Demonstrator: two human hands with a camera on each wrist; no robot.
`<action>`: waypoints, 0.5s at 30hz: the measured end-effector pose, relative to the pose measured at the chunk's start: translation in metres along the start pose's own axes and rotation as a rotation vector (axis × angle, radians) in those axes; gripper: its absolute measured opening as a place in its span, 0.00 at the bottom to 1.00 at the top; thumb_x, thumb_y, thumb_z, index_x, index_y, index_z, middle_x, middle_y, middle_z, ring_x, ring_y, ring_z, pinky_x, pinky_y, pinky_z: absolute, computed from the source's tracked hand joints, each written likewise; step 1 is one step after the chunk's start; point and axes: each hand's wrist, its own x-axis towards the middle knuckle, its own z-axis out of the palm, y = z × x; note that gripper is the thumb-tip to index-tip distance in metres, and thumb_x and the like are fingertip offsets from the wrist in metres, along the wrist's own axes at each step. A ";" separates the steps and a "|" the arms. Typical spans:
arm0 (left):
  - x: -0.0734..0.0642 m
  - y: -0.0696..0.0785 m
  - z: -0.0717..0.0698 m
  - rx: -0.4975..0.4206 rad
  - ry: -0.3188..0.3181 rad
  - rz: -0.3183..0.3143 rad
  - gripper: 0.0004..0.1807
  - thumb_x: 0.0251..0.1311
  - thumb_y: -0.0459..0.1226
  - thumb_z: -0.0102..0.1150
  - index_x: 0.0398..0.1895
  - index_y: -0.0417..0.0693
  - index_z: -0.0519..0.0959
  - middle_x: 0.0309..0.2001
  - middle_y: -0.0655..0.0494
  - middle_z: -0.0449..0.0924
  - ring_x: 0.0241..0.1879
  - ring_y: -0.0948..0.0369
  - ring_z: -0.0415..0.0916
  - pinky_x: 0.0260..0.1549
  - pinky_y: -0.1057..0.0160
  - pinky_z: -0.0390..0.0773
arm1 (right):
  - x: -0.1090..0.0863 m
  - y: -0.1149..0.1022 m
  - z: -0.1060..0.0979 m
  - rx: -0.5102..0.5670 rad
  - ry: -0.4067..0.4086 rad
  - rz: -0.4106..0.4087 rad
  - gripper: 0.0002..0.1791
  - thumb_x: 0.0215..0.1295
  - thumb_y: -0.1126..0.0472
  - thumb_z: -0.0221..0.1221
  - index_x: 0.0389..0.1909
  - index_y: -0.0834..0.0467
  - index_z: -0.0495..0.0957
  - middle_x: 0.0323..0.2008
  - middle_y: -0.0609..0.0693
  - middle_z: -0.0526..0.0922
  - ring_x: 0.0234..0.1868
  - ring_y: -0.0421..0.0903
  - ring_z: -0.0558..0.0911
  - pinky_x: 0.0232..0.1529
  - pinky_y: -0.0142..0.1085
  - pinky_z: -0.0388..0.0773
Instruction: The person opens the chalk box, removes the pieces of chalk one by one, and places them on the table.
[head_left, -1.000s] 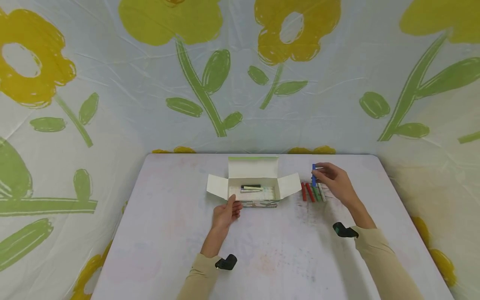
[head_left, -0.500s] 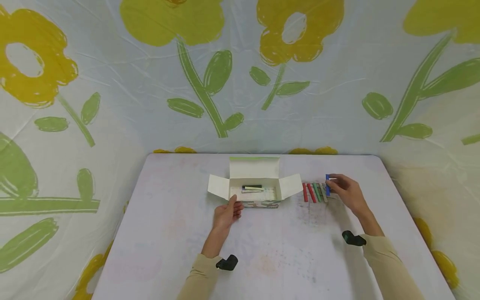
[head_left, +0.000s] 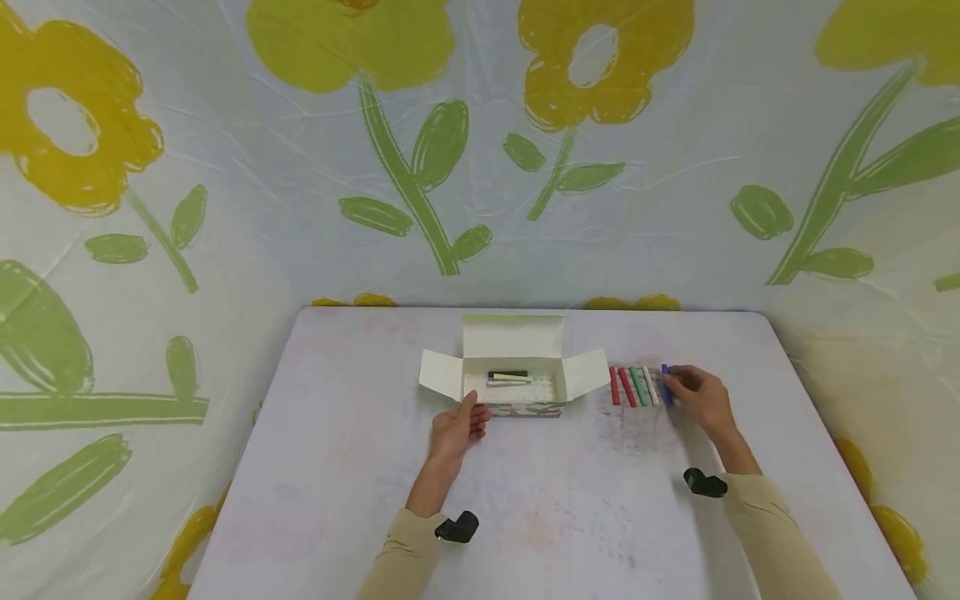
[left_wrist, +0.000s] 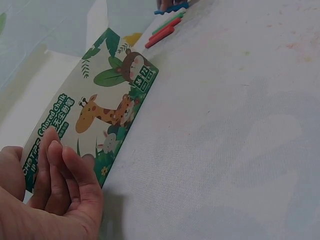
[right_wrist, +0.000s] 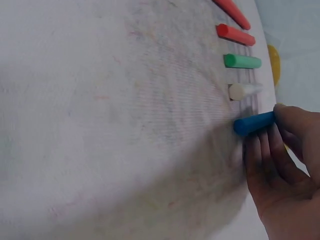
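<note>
Printed "Colored chalk", an open box stands with its flaps spread. My left hand holds its front wall near the left corner, thumb over the rim and fingers against the outside. Inside lie a few chalk sticks, dark and pale. My right hand pinches a blue chalk stick by its far end, at the right end of a row on the table. That row has a white chalk, a green chalk and two red chalks, one of them a red chalk beside the green.
The white tabletop bears smudged chalk marks, darker just in front of the row. A flower-printed cloth hangs behind and at both sides of the table. The box's right flap reaches close to the nearest red chalk.
My right hand has carried the blue chalk rightward from above the green and white sticks, then down to the row's right end. The left hand stays at the box.
</note>
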 end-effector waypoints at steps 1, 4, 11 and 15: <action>-0.001 0.001 0.000 0.001 -0.003 0.000 0.26 0.75 0.44 0.58 0.47 0.22 0.81 0.33 0.48 0.86 0.28 0.64 0.77 0.32 0.67 0.80 | 0.000 0.001 0.001 -0.007 0.002 0.017 0.29 0.79 0.48 0.55 0.63 0.70 0.74 0.53 0.68 0.80 0.50 0.57 0.77 0.38 0.26 0.73; -0.001 0.002 0.000 0.006 -0.010 -0.001 0.25 0.76 0.43 0.57 0.47 0.20 0.80 0.33 0.47 0.86 0.28 0.63 0.77 0.33 0.66 0.80 | 0.001 0.003 0.005 -0.029 0.020 0.042 0.27 0.79 0.49 0.56 0.62 0.69 0.75 0.52 0.67 0.81 0.48 0.57 0.78 0.38 0.29 0.74; 0.003 -0.007 0.000 -0.002 0.015 0.007 0.28 0.73 0.49 0.60 0.46 0.26 0.82 0.31 0.53 0.86 0.28 0.66 0.77 0.30 0.70 0.79 | 0.005 0.003 0.012 -0.067 0.078 -0.013 0.22 0.75 0.55 0.60 0.57 0.70 0.78 0.46 0.65 0.83 0.45 0.56 0.80 0.35 0.28 0.73; 0.005 -0.009 0.000 0.002 0.033 0.018 0.29 0.72 0.50 0.62 0.46 0.26 0.82 0.31 0.52 0.86 0.27 0.66 0.77 0.29 0.71 0.78 | 0.005 -0.003 0.013 -0.069 0.090 -0.025 0.20 0.77 0.57 0.58 0.57 0.70 0.77 0.47 0.66 0.82 0.47 0.58 0.79 0.39 0.36 0.75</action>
